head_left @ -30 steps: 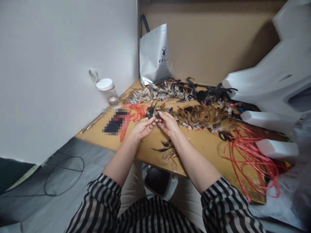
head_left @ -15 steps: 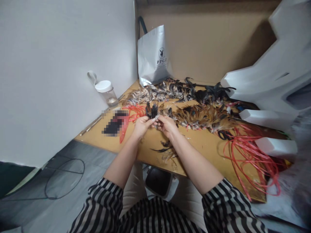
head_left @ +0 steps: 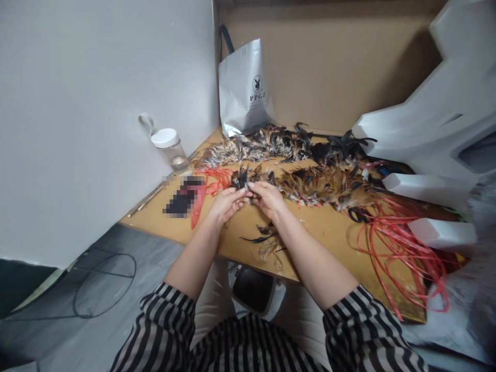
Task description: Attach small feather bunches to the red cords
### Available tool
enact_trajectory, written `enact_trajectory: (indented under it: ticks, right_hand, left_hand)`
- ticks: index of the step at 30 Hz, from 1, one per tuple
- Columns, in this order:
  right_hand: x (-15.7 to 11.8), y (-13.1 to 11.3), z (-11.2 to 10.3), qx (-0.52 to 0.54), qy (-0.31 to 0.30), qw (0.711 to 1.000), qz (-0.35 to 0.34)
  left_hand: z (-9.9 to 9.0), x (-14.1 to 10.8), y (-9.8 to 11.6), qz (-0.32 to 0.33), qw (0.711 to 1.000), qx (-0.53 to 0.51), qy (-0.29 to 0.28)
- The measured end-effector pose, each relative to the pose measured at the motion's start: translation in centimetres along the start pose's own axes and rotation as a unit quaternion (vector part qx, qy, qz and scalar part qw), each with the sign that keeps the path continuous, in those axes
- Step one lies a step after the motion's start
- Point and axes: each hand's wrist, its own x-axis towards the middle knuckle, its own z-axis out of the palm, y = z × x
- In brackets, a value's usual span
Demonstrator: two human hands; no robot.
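Fingertips of my left hand (head_left: 228, 203) and my right hand (head_left: 267, 198) meet over the middle of the wooden table (head_left: 310, 243). Both are closed in a pinch on the base of a small bunch of dark feathers (head_left: 241, 178), whose tips point away from me. Just beyond and to the right lies a row of brown feather bunches (head_left: 325, 186). A second row of speckled and black feathers (head_left: 267, 144) stretches behind it. Some loose feathers (head_left: 267, 240) lie on the table below my right wrist.
Red plastic strips (head_left: 403, 258) spill over the right edge, near black scissor handles (head_left: 360, 215). More red strips (head_left: 217, 179) lie left. A lidded jar (head_left: 172, 150) and a silver bag (head_left: 244, 93) stand at the back. White foam pieces (head_left: 418, 186) crowd the right side.
My right hand's fingers have shifted slightly at the base of the bunch, and my left fingers have spread a little. The feathers have tilted slightly left and down.
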Motion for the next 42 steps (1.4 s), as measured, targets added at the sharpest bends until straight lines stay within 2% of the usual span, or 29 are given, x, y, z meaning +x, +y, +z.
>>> enact_trajectory:
  ticks: [5,10,15,22,28,32,38,42]
  right_hand:
    - [0.10,0.38,0.03,-0.044,0.039,0.998,-0.023]
    - [0.16,0.61,0.03,-0.068,0.043,0.996,-0.040]
    - [0.13,0.64,0.14,-0.066,0.049,0.996,-0.029]
    - [0.06,0.33,-0.04,-0.123,0.061,0.989,-0.059]
    - [-0.19,-0.06,-0.23,-0.198,0.004,0.976,-0.094]
    - [-0.15,-0.15,-0.61,-0.235,-0.006,0.965,-0.120]
    - [-0.05,-0.03,-0.73,-0.179,-0.019,0.980,-0.088]
    - [-0.18,-0.20,-0.59,-0.190,-0.032,0.978,-0.079]
  left_hand:
    - [0.22,-0.10,-0.05,-0.010,1.000,0.015,0.001]
    - [0.27,-0.07,-0.09,-0.008,1.000,0.021,-0.003]
    - [0.46,-0.25,-0.09,-0.006,0.999,0.033,0.003]
    - [0.39,-0.15,-0.44,0.035,0.991,0.126,0.021]
    - [0.66,-0.22,-0.37,0.043,0.983,0.180,0.015]
    - [0.92,-0.33,-0.39,0.045,0.979,0.198,0.017]
    - [0.85,-0.27,-0.58,0.048,0.979,0.196,0.014]
    - [0.57,-0.08,-0.71,0.055,0.976,0.209,0.014]
